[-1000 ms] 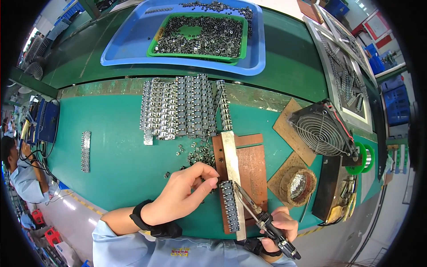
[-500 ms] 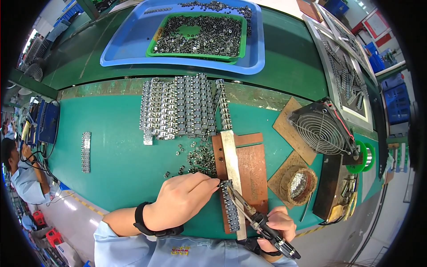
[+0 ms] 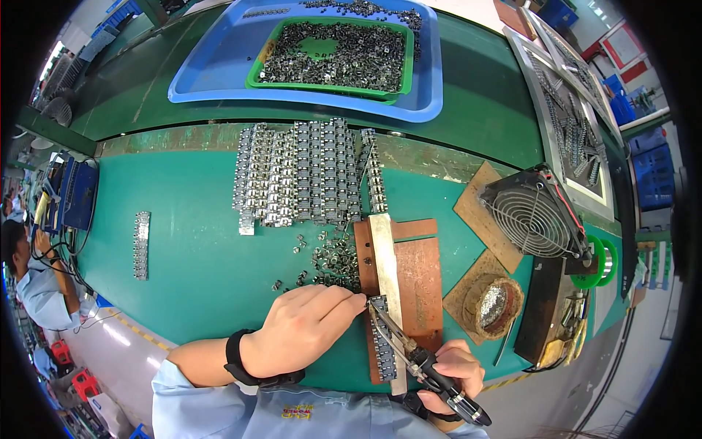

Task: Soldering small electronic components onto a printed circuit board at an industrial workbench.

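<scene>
A strip of small dark circuit boards (image 3: 383, 350) lies lengthwise on a reddish-brown fixture board (image 3: 418, 289), along the left side of a pale metal bar (image 3: 383, 252). My left hand (image 3: 298, 331) is closed, fingertips pinched together at the strip's far end; whatever they hold is too small to make out. A soldering iron (image 3: 437, 379) with a thin feed tube along its shaft is gripped in my right hand (image 3: 461, 369). Its tip meets the strip's far end, close beside my left fingertips. Small loose metal parts (image 3: 335, 262) are heaped left of the fixture.
Rows of finished-looking strips (image 3: 296, 175) stand behind the loose parts; a single strip (image 3: 141, 245) lies far left. Rightward are a fan (image 3: 528, 216), a round solder pot (image 3: 501, 307) and a green wire spool (image 3: 605, 262). A blue tray (image 3: 212, 80) holds a green parts tray (image 3: 256, 77).
The iron's tip has shifted slightly left across the strip's far end, toward my left fingertips. My left hand keeps its pinch there. The whole view has shifted a little.
</scene>
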A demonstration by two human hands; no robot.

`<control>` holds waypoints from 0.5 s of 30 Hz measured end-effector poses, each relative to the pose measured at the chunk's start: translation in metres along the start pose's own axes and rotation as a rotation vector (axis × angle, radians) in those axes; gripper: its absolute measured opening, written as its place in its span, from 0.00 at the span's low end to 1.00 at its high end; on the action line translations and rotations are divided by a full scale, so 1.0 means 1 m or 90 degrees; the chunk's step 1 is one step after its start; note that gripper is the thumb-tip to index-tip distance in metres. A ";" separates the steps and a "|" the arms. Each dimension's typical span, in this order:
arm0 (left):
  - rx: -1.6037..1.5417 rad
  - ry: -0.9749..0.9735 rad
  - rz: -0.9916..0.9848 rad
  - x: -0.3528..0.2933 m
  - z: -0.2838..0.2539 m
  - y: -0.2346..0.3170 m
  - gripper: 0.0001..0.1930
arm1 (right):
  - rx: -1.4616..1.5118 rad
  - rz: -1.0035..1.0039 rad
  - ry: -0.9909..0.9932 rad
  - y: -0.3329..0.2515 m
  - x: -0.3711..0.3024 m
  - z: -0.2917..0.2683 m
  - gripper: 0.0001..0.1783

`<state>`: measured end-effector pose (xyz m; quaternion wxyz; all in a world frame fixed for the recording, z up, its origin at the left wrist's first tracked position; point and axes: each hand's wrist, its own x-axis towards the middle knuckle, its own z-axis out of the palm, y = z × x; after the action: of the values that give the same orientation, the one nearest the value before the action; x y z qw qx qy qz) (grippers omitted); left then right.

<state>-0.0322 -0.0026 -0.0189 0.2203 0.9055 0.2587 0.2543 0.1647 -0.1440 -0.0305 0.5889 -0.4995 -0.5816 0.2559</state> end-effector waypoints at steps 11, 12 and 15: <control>0.006 0.013 0.013 0.001 0.000 0.002 0.11 | 0.004 -0.012 0.022 -0.002 -0.001 -0.001 0.23; 0.008 0.014 0.015 0.001 0.000 0.002 0.11 | 0.005 -0.012 0.021 -0.001 -0.002 0.000 0.23; 0.016 0.015 0.017 0.000 0.001 0.001 0.11 | 0.014 -0.018 0.053 0.000 -0.003 0.000 0.23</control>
<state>-0.0312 -0.0031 -0.0189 0.2023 0.9086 0.2522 0.2646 0.1639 -0.1464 -0.0314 0.6216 -0.4947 -0.5610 0.2329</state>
